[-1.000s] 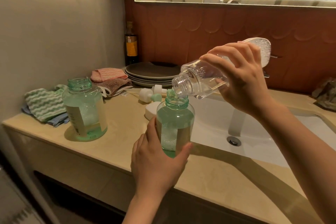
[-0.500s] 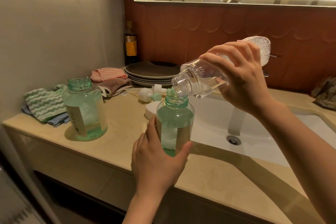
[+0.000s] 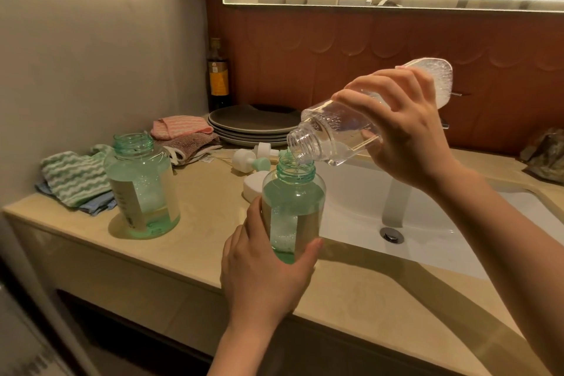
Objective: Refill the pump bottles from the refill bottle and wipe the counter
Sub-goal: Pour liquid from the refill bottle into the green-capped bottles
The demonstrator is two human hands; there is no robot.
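The left hand [image 3: 262, 278] has its grip curled round the lower half of a green pump bottle [image 3: 293, 201], thumb on the right wall and fingers round the left. The bottle stands upright and uncapped near the front edge of the surface [image 3: 198, 214], just beside the left rim of the sink basin [image 3: 427, 223]. The hand hides its base. The right hand [image 3: 406, 131] wraps its grip round the middle of the clear refill bottle [image 3: 335, 134], which is tipped mouth-down to the left, its open neck just above the green neck. A thin thread of liquid seems to run between them, though it is hard to make out.

A second pump bottle [image 3: 142, 189] stands open toward the left front, well apart from the held one. Bare surface lies between the two and runs forward to the edge. A narrower bare strip runs along the front of the basin to the right of the left hand.

Behind the held bottle, two pump heads [image 3: 250, 159] lie on their sides, and a white round piece [image 3: 252, 186] is half hidden by the bottle. Stacked plates [image 3: 253, 127], a pink cloth [image 3: 180, 127] and a striped green cloth [image 3: 73, 174] crowd the back left. A dark bottle [image 3: 217, 76] stands in the corner. The right forearm crosses over the basin. A crumpled object [image 3: 546, 152] is cut off at the right border.
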